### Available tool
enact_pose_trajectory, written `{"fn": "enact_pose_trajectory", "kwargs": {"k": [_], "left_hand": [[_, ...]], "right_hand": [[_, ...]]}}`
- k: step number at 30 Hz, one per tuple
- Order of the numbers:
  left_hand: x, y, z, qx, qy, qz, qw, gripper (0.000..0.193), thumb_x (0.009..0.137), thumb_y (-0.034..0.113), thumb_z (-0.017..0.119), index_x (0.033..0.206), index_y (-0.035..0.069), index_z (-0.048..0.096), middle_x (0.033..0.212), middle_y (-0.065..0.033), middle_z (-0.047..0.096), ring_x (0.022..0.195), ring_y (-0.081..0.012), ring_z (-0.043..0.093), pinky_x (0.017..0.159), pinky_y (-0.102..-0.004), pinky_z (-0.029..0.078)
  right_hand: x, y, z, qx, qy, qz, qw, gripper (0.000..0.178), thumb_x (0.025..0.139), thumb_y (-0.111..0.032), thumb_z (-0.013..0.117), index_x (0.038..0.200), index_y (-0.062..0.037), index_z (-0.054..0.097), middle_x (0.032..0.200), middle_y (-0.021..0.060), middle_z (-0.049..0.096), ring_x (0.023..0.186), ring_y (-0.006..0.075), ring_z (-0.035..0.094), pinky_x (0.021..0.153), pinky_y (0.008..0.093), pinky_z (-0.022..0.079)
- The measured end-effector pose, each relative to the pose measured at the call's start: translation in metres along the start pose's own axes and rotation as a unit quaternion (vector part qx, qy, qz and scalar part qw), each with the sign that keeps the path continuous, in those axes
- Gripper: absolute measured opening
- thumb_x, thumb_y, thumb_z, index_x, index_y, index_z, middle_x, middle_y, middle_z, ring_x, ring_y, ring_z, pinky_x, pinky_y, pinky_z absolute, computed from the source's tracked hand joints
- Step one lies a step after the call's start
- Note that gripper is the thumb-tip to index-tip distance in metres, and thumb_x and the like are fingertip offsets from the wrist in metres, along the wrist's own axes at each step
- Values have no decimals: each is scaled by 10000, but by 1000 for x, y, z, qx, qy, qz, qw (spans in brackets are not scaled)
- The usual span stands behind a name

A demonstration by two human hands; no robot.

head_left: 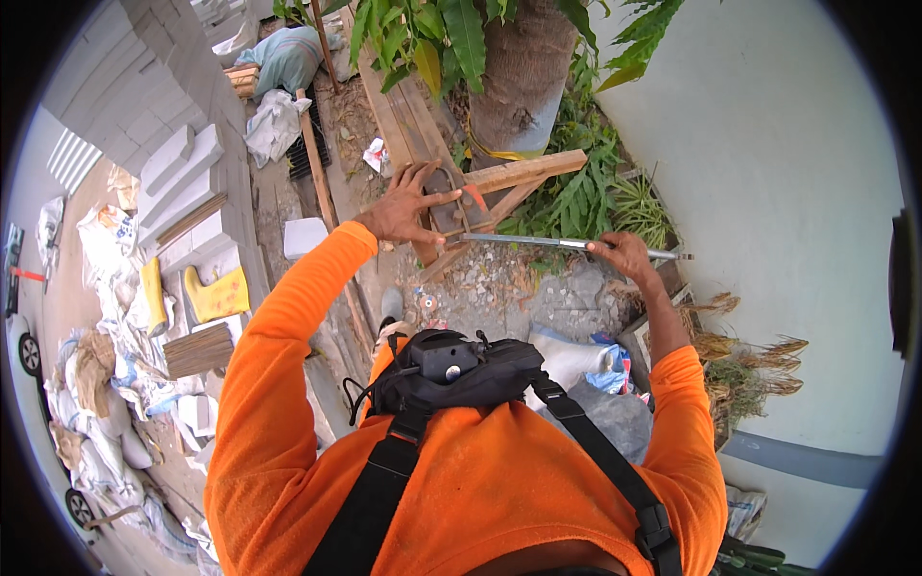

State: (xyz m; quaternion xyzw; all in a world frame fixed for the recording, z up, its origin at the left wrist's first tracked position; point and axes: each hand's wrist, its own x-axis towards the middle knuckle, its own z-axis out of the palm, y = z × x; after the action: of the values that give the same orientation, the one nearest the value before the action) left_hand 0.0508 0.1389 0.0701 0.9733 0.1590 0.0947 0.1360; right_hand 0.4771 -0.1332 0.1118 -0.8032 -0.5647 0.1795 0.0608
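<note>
My right hand (622,253) is closed round a long grey metal bar (523,239), near its right part. The bar runs roughly level to the left, and its far end meets the end of a wooden plank bench (413,120). My left hand (403,204) lies spread over that bench end, thumb and fingers apart. Beside its fingers a thin bent metal rod (451,179) curves over the wood. Whether the fingers press on this rod cannot be made out. A red-orange piece (475,197) shows just right of it.
A tree trunk (523,77) with overhanging leaves stands beyond the bench, and a pale wall (768,173) rises at right. Crossed timbers (528,173) jut out from the bench. Pale blocks (192,173), yellow boots (216,293) and sacks lie left. Rubble (490,288) covers the ground below the bar.
</note>
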Motion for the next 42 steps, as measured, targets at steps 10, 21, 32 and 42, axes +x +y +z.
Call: {"fn": "enact_pose_trajectory", "kwargs": {"k": [10, 21, 32, 42], "left_hand": [[1, 2, -5, 6, 9, 10, 1000, 907, 718, 699, 775, 1528, 401, 497, 1676, -217, 175, 1512, -489, 187, 1232, -637, 163], [4, -5, -4, 4, -4, 21, 1000, 955, 701, 740, 762, 1544, 394, 476, 1660, -243, 189, 1510, -495, 195, 1235, -650, 130], [4, -15, -2, 40, -37, 64, 996, 1051, 703, 770, 746, 1602, 372, 375, 1650, -302, 147, 1510, -526, 138, 1201, -685, 95], [3, -35, 5, -14, -32, 102, 994, 1028, 766, 769, 713, 1623, 340, 341, 1633, -361, 93, 1490, -583, 84, 1179, -703, 62]], "right_hand": [[-10, -1, 9, 2, 53, 6, 999, 837, 779, -859, 613, 875, -45, 786, 650, 151, 653, 735, 365, 682, 699, 494, 507], [-21, -5, 34, 45, 116, 59, 990, 799, 726, -833, 672, 778, -39, 738, 659, 129, 648, 723, 367, 630, 844, 485, 435], [-64, -21, 73, 73, 169, 122, 975, 759, 761, -791, 673, 815, -37, 749, 707, 135, 666, 803, 363, 651, 918, 484, 412], [-178, -169, 120, 21, 281, 337, 899, 751, 769, -773, 684, 779, -26, 752, 665, 163, 669, 708, 375, 657, 803, 486, 447]]}}
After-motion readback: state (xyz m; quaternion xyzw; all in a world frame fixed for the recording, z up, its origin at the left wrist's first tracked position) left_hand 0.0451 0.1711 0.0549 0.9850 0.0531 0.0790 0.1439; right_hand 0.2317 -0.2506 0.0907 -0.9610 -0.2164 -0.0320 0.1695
